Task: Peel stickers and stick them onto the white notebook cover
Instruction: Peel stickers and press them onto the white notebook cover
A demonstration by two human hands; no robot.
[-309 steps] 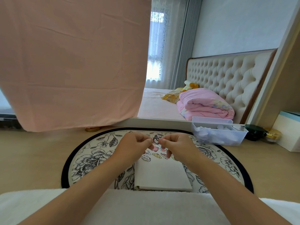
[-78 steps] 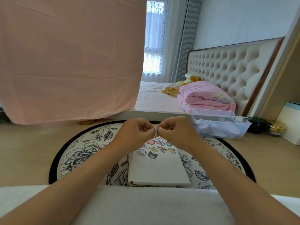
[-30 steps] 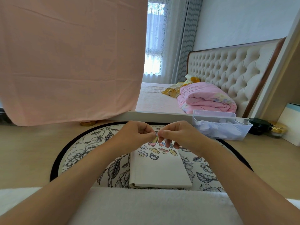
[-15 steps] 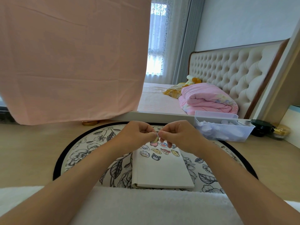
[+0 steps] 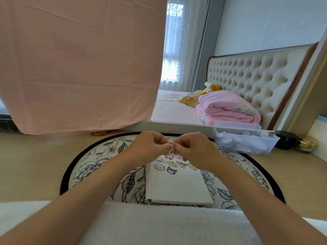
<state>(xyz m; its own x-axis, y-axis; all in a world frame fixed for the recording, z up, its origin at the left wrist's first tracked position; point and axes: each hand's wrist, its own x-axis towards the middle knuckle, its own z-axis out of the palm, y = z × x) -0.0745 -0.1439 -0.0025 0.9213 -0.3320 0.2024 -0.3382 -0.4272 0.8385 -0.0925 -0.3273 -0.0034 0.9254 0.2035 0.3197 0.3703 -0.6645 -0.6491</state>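
Hands were held together above the far end of the white notebook (image 5: 177,188), knuckles almost touching. The fingers of the left hand (image 5: 150,147) were curled inward, and its thumb and forefinger were closed on a small sticker (image 5: 171,148). The same sticker was pinched from the other side by the thumb and forefinger of the right hand (image 5: 193,149), whose remaining fingers were folded under the palm. Only a sliver of the sticker was shown between the fingertips. Its picture could not be made out, nor could it be told whether a backing was attached.

The notebook was laid closed and flat on a round floral mat (image 5: 99,167), its near edge tucked just behind a white towel (image 5: 159,225) spread across the bottom of the view. Cartoon stickers (image 5: 174,165) were seen stuck in a cluster on the far part of the cover, partly hidden by the hands. The nearer part of the cover was plain white.

The mat was set on a pale wooden surface (image 5: 31,165). To its right a clear plastic basket (image 5: 247,144) with pale contents was placed, and beside that a black jar (image 5: 286,139) and a gold-lidded jar (image 5: 307,144). A pink cloth (image 5: 79,68) was hung at the upper left. Beyond it, a bed (image 5: 173,110) with a folded pink quilt (image 5: 228,108) and a tufted headboard (image 5: 251,80) was seen.
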